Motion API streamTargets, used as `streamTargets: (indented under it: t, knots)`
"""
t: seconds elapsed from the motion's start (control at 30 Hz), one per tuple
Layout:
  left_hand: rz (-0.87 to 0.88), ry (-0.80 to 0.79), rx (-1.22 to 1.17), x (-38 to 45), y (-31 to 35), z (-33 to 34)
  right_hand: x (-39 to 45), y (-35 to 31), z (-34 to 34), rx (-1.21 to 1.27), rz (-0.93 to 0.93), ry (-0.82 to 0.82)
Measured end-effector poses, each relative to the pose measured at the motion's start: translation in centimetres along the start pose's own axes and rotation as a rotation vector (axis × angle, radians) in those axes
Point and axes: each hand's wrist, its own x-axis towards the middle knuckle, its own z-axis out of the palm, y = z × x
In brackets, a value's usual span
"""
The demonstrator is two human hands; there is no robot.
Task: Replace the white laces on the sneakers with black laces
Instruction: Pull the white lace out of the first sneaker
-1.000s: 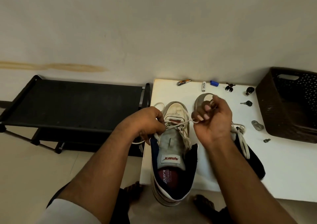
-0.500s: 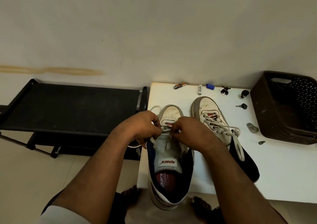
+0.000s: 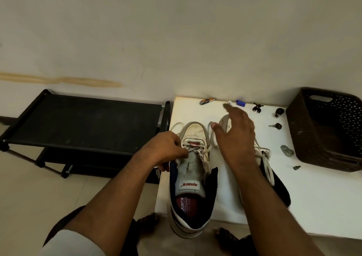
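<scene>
While the left hand (image 3: 166, 149) grips the near sneaker (image 3: 193, 179) by its left collar and white lace (image 3: 210, 138) on the white table (image 3: 313, 197), the right hand (image 3: 235, 136) hovers released, fingers spread, above the second sneaker (image 3: 270, 169).

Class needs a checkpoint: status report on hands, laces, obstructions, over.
Left hand grips the near sneaker at its eyelets. Right hand open, lifted above the far sneaker. White lace mostly out of the near sneaker. No black laces in view.

White table (image 3: 323, 206), two sneakers (image 3: 193, 177) lying on it, dark basket (image 3: 323, 147), small hardware bits (image 3: 286, 150)
</scene>
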Motion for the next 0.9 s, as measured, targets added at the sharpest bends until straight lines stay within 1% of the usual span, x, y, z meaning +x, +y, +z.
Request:
streamTargets:
  t: [0.03,0.07,0.1,0.13,0.17,0.27,0.37,0.47,0.57,0.67,0.73,0.8,0.9]
  knots:
    - [0.004,0.017,0.008,0.1,-0.3,0.2,0.0,-0.3,0.0,0.051,0.009,-0.081]
    - [0.011,0.024,0.021,0.2,-0.4,0.2,0.1,-0.3,0.3,0.090,0.043,-0.204]
    - [0.019,0.024,0.039,0.5,-0.4,0.1,0.1,-0.4,0.6,0.084,0.062,-0.328]
    - [0.029,0.023,0.050,0.8,-0.3,-0.1,0.1,-0.2,1.0,0.038,0.058,-0.418]
    - [0.045,0.034,0.043,1.2,-0.1,-0.3,0.2,0.0,1.4,-0.009,0.050,-0.462]
    - [0.154,0.128,-0.038,2.0,0.5,-0.5,0.5,0.7,2.0,-0.057,0.079,-0.485]
    - [0.256,0.088,0.053,2.0,0.2,0.1,0.5,1.1,2.4,-0.115,0.080,-0.536]
    - [0.305,0.107,0.144,2.3,-0.3,0.7,0.4,1.1,2.6,-0.180,0.047,-0.534]
    - [0.291,0.132,0.158,2.5,-0.1,1.6,0.3,1.2,2.5,-0.201,0.069,-0.535]
    - [0.235,0.146,0.013,2.7,0.2,2.6,0.2,1.1,2.3,-0.194,0.072,-0.540]
    - [0.164,0.130,-0.167,3.0,0.2,2.9,0.0,1.2,2.3,-0.180,0.076,-0.544]
    - [0.076,0.054,-0.413,3.1,0.1,2.8,-0.1,1.3,2.4,-0.159,0.097,-0.526]
    - [-0.045,-0.121,-0.800,2.6,0.3,2.5,-0.3,1.4,2.9,-0.164,0.111,-0.492]
